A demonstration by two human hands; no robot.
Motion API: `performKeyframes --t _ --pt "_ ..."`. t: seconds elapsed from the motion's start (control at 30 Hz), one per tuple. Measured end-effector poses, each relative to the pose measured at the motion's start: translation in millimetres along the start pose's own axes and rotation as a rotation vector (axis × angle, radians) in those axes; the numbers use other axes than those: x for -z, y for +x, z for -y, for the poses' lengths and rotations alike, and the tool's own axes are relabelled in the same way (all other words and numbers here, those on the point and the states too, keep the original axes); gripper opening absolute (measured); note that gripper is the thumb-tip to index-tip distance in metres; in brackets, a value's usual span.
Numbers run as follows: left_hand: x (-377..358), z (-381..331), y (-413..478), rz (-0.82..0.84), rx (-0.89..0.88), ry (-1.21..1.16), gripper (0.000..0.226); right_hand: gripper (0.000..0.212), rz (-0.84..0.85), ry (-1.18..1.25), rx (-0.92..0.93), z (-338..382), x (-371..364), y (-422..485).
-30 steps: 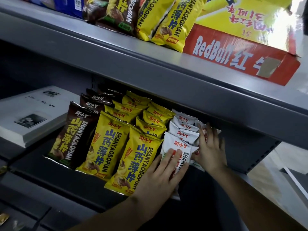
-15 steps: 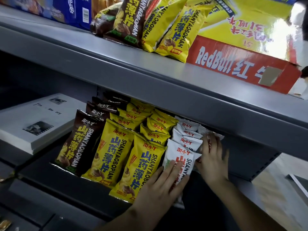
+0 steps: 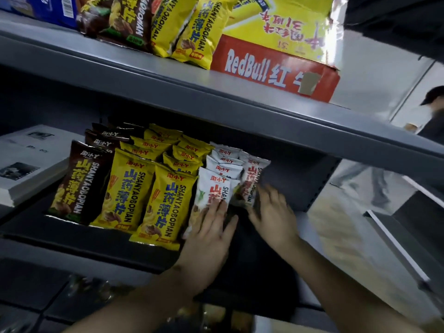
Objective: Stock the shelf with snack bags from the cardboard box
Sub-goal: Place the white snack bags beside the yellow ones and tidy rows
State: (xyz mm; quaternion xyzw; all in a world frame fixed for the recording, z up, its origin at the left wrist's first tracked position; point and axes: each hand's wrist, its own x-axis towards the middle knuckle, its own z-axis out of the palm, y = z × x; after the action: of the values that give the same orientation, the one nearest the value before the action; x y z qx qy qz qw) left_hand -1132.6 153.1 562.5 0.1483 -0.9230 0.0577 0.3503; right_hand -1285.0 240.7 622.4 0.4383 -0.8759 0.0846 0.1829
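- A person's left hand [image 3: 206, 239] lies flat on the front white bag [image 3: 212, 191] on the lower shelf [image 3: 84, 251]. Its fingers are straight and close together and cover the packet's lower half, while the thumb juts out to the right, off the packet.
- The right hand [image 3: 272, 212], smeared by motion, reaches in just beside it with fingers spread and uncurled. The fingertips meet the bottom edge of a second white bag [image 3: 253, 179], though the blur hides whether they press it or only brush it.
- Neither hand wraps round or pinches anything.
- The two white bags stand side by side, touching, at the right end of the display. Both tilt back, with more white packets lined up behind the front one.
- To their left stand two columns of yellow bags [image 3: 168, 203] and a column of brown bags [image 3: 77, 181], all leaning the same way.
- On the upper shelf [image 3: 168, 92], more yellow and brown packets rest beside a red RedBull carton [image 3: 276, 68].
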Motion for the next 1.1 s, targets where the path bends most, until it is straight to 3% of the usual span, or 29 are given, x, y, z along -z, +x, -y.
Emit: performKeyframes --t 0.23,0.33,0.57,0.73,0.87,1.1 --pt "33.9 -50.4 -14.3 0.108 -0.081 -0.125 0.053 0.060 -0.028 0.011 0.063 -23.9 28.3 -77.9" --pt "45.2 -73.8 -25.0 0.098 -0.129 -0.179 0.042 0.057 -0.028 0.018 0.078 -34.9 40.5 -111.6" --pt "50.9 -123.3 -93.8 0.139 -0.297 -0.327 0.038 0.048 -0.012 0.050 0.092 -50.0 49.8 -209.4" --pt "36.3 -143.9 -145.4 0.429 -0.308 -0.370 0.031 0.029 0.085 0.202 0.109 -62.3 24.3 -281.5" --pt "25.1 -167.5 -171.3 0.705 -0.108 -0.380 0.034 0.035 0.284 0.218 0.094 -72.3 -10.0 -327.8" --pt "-37.0 -194.5 -211.3 1.146 0.217 -0.397 0.026 0.024 0.596 0.343 -0.143 -78.6 -65.0 -366.2"
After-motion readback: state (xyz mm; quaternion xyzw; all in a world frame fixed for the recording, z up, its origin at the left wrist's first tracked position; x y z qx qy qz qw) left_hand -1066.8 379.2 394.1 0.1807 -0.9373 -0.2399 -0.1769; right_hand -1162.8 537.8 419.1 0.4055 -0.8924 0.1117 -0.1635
